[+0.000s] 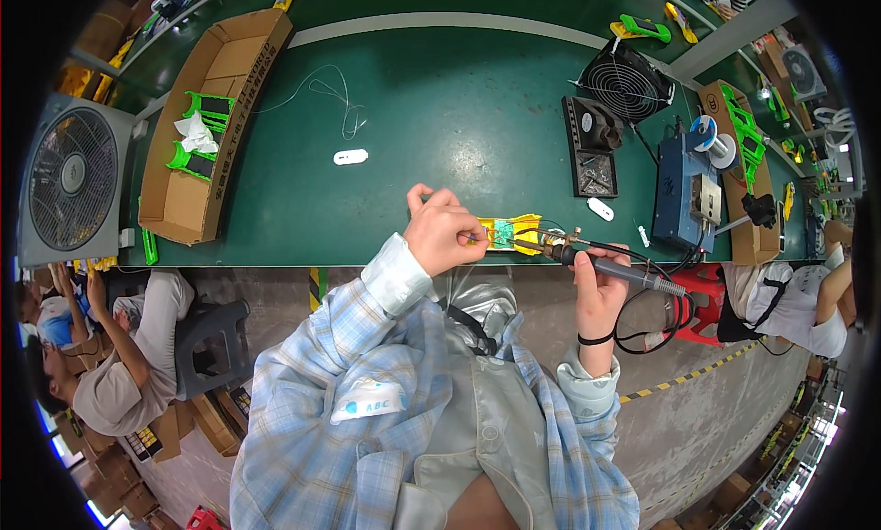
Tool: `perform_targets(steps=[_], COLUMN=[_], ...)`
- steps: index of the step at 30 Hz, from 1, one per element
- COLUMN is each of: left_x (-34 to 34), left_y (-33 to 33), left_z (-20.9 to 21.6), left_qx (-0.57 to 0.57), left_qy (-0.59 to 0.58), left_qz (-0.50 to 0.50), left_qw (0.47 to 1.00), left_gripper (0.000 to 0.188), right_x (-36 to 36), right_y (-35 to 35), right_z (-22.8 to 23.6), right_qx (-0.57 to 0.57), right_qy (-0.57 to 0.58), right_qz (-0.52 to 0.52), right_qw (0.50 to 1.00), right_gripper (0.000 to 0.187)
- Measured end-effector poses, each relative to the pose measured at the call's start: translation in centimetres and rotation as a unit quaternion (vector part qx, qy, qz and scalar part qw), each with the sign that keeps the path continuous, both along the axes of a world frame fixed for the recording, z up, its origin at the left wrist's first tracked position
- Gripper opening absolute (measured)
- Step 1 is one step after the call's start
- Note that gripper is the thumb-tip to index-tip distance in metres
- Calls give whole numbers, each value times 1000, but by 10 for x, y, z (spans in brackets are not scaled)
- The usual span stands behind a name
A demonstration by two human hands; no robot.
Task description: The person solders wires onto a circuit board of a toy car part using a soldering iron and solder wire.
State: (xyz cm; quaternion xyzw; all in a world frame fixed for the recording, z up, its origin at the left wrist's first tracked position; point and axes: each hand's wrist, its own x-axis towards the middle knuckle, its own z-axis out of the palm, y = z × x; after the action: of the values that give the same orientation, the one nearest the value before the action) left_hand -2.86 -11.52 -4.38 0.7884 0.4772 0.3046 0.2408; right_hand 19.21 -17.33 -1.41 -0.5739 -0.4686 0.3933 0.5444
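At the table's front edge lies a yellow plastic casing [528,223] with a small green circuit board [503,234] inside it and thin wires about it. My left hand [442,234] is closed in a pinch at the casing's left end; what is between its fingertips is too small to make out. In my right hand [601,291] is a soldering iron [626,272], gripped by its dark handle. Its metal tip points left and reaches over the board. From the iron's back end a black cable loops down to the right.
A cardboard box [204,213] with green casings stands left, beside a grey box fan [75,167]. At right are a blue soldering station [676,195], a solder spool [716,145], a black tray [587,181] and a black round fan [624,82]. White oval pieces [350,156] lie on the table. People sit on both sides.
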Motion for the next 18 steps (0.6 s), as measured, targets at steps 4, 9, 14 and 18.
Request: perform_targets(steps=[4, 9, 14, 18], left_x=[-1, -1, -1, -1], left_y=[0, 0, -1, -1], left_z=[-2, -3, -4, -5], left_qx=[-13, -12, -10, -11], left_qy=[15, 8, 6, 2], left_qz=[-14, -12, -9, -8], left_qw=[1000, 1000, 1000, 1000], left_gripper=[4, 5, 6, 6], right_x=[0, 0, 0, 0], right_y=[0, 0, 0, 0], right_z=[-1, -2, -3, -1], right_qx=[5, -4, -4, -6], right_qy=[-9, 11, 21, 9], right_qz=[4, 3, 4, 7], right_qw=[1000, 1000, 1000, 1000], right_gripper=[16, 16, 15, 15])
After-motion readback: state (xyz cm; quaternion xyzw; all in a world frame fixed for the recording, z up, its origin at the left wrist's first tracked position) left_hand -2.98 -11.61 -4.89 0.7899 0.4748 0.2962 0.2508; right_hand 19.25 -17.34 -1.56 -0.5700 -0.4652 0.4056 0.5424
